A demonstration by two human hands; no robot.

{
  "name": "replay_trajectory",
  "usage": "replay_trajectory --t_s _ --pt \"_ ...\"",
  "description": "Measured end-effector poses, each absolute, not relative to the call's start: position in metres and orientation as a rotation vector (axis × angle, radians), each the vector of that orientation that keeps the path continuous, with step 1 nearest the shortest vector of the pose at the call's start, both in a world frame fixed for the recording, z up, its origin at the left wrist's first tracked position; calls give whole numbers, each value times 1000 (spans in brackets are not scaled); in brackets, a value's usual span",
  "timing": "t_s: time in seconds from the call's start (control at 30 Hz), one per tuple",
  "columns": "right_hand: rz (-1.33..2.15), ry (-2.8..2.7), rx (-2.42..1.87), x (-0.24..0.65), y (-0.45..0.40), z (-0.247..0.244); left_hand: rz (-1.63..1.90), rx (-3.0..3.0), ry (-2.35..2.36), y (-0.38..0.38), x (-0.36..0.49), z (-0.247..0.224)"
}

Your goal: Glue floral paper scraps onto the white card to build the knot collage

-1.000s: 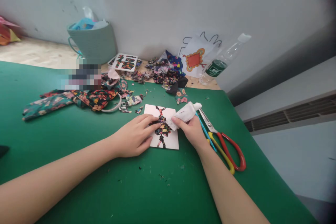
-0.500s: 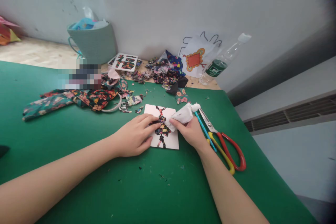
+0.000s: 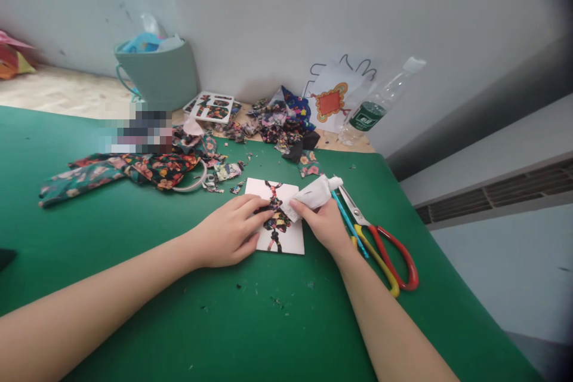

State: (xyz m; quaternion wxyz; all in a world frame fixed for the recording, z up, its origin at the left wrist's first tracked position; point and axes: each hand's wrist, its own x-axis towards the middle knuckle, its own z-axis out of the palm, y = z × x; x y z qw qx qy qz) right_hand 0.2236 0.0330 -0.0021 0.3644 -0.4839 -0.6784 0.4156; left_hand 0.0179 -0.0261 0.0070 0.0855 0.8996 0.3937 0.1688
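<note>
A white square card (image 3: 290,243) lies on the green table, with dark floral fabric pieces (image 3: 278,221) forming a pattern down its middle. My left hand (image 3: 233,230) rests over the card's left side, fingers stretched out and fingertips on the fabric. Its thumb lies near the card's lower left edge. My right hand (image 3: 329,224) is closed round a white squeeze tube (image 3: 311,194), whose capped end points up and to the right. The tube's flat end is over the card's right part. Just right of that hand lie scissors (image 3: 376,245) with red and yellow handles and a blue pencil-like stick (image 3: 349,221).
Floral fabric (image 3: 156,170) and scraps lie at left, with a fabric heap (image 3: 282,119) at the back. A green basket (image 3: 156,74), a patterned card (image 3: 212,107), a coloured drawing (image 3: 331,101) and a plastic bottle (image 3: 369,113) stand along the wall.
</note>
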Motion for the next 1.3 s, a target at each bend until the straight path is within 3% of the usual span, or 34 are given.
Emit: replay_trajectory --t_s 1.3 --pt "1052 -1832 -1245 226 33 -1 542 2564 1209 -27 16 5"
